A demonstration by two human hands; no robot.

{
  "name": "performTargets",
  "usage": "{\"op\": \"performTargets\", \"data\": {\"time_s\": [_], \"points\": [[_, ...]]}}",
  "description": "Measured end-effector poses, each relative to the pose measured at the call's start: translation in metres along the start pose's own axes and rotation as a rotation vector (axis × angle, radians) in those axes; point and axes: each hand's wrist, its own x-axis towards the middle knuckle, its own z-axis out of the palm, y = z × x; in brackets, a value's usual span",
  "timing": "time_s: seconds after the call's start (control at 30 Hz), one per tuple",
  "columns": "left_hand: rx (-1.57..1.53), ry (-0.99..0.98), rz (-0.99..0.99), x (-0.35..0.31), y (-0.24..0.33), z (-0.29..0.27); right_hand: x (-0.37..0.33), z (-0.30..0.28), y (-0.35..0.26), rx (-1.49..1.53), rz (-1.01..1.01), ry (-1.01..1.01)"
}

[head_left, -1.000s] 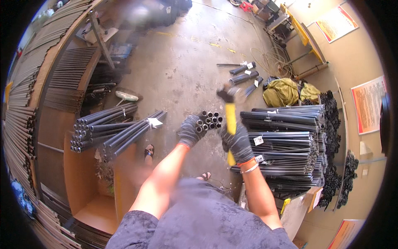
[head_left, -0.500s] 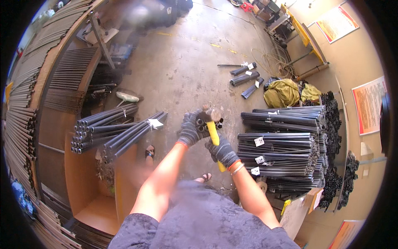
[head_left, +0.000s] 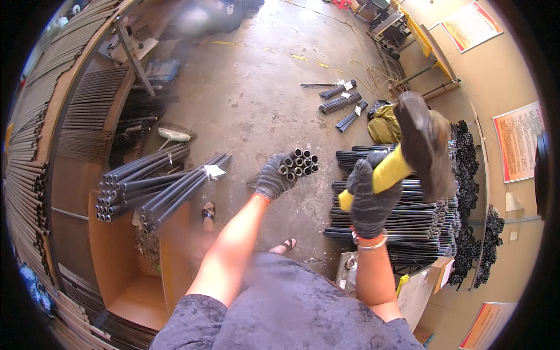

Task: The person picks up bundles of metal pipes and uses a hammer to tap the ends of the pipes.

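My left hand, in a grey knit glove, is wrapped round a bundle of dark metal tubes. The open round ends of these several tubes face up at me; their lower length is hidden. Raised to the right, my gloved right hand grips a mallet by its yellow handle. The mallet's big dark head, blurred by motion, is high and apart from the tubes.
Stacked dark tubes lie at the right, with tagged bundles on the floor ahead. More tube bundles rest over a cardboard box at the left. A rack of rods lines the far left.
My right hand has swung the mallet up and right, away from the tube ends. My left hand still holds the tubes in nearly the same place.
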Motion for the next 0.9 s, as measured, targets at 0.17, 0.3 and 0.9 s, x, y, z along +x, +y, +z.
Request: {"op": "performTargets", "data": {"time_s": [0.17,0.3,0.9], "points": [[1.083,0.144,0.062,-0.002,-0.029,-0.012,-0.042,-0.014,0.123,-0.896,-0.002,-0.605],[0.889,0.174,-0.028,-0.006,-0.005,-0.005,-0.011,0.000,0.054,-0.573,0.139,-0.425],[1.136,0.221,0.051,-0.008,-0.015,-0.014,0.018,-0.009,-0.002,-0.055,-0.019,-0.126]]}}
